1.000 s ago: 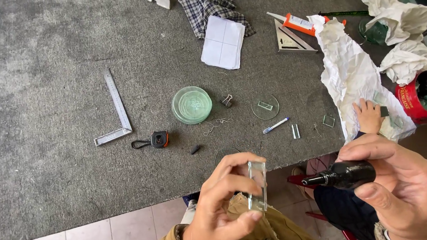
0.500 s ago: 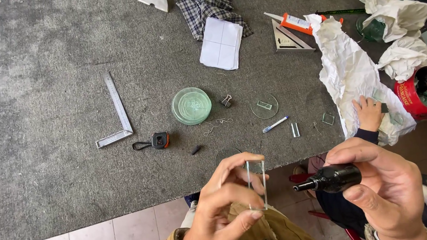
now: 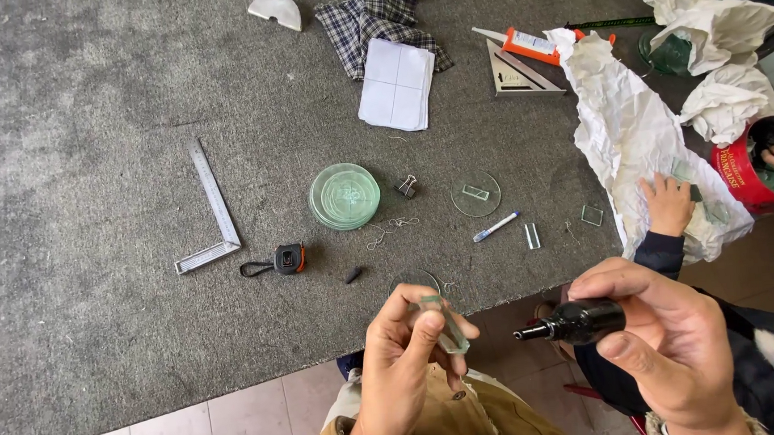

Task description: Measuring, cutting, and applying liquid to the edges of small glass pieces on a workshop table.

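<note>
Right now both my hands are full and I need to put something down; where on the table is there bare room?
Bare felt lies left of the steel square and between it and the glass discs. The right side, around the crumpled paper and red tin, is crowded, with another person's hand there.

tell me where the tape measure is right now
In the head view, the tape measure lies on the grey table, left of centre, between the steel square and a stack of round glass discs.
</note>
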